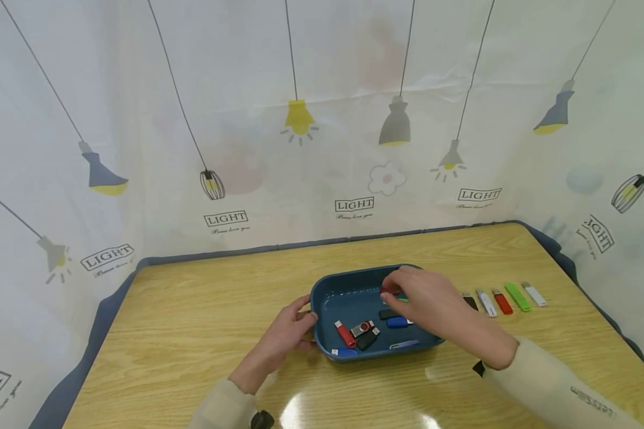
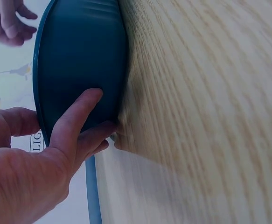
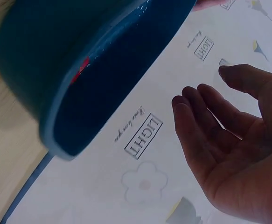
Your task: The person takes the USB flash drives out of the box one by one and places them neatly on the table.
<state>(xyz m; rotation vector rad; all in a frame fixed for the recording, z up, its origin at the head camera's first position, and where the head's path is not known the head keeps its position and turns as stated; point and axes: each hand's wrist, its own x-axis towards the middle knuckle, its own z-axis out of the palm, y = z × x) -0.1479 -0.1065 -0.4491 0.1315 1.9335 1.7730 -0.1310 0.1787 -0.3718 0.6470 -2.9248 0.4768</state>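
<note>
I see five flash drives lined up, more drives left in the bin; left hand grips the bin, right hand hovers empty.

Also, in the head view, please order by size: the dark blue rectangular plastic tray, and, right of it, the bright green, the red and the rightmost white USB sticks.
Largest to smallest:
1. Blue tray
2. Green USB stick
3. Red USB stick and rightmost white USB stick: too alike to rank.

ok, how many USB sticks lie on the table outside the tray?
5, in a row right of the tray, left to right: black stick, partly hidden; white stick; red stick; green stick; rightmost white stick. The right hand may hide more.
</note>
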